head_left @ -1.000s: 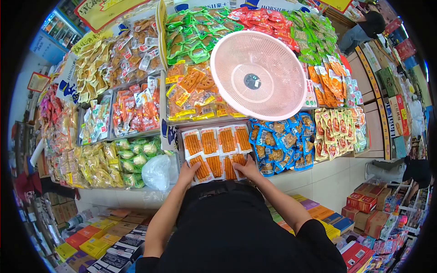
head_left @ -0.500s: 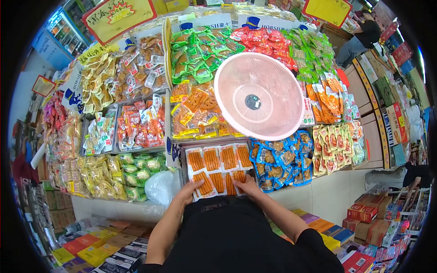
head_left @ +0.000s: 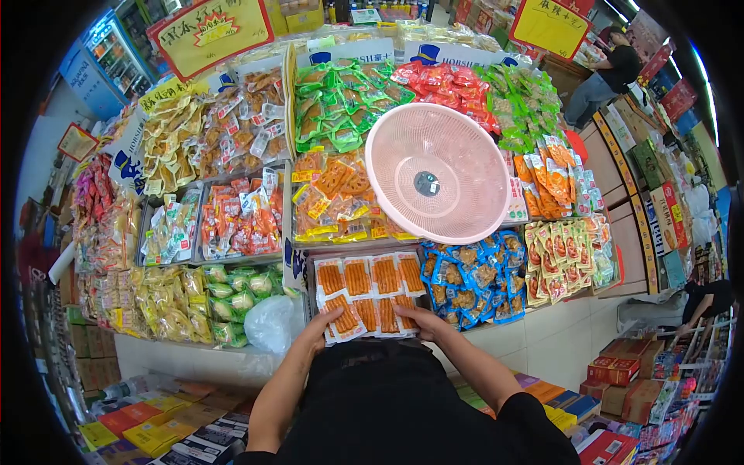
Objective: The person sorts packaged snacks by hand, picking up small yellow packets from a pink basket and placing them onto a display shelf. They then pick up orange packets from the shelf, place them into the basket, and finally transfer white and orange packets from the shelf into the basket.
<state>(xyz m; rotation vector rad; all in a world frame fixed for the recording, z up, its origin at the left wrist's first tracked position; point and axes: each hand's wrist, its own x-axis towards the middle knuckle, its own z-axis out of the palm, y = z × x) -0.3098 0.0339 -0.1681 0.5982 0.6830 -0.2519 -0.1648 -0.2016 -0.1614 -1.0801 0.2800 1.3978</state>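
Two rows of flat, clear-and-white snack packets (head_left: pixel 358 277) with orange-brown sticks inside lie in a bin at the front of the display. My left hand (head_left: pixel 319 328) grips the tilted front-left packet (head_left: pixel 342 316), thumb and fingers at its left edge. At the right end of the front row, my right hand (head_left: pixel 421 319) has its fingers closed over the edge of another stick packet (head_left: pixel 402 304). Part of that packet is hidden by the hand. Behind the bin, a pink plastic basket (head_left: pixel 380 182) rests tilted on the other goods.
Blue snack packets (head_left: pixel 473 279) adjoin the bin on the right. To its left sit a clear plastic bag (head_left: pixel 269 324) and green-wrapped packs (head_left: pixel 229 302). Yellow price signs (head_left: pixel 209 35) stand at the back. Colourful boxes (head_left: pixel 147 422) are low behind me. Other people (head_left: pixel 616 74) are at the right.
The view has shifted slightly. Both hands stay at the front row of packets; the right hand's packet sits a little lower and flatter among the others.
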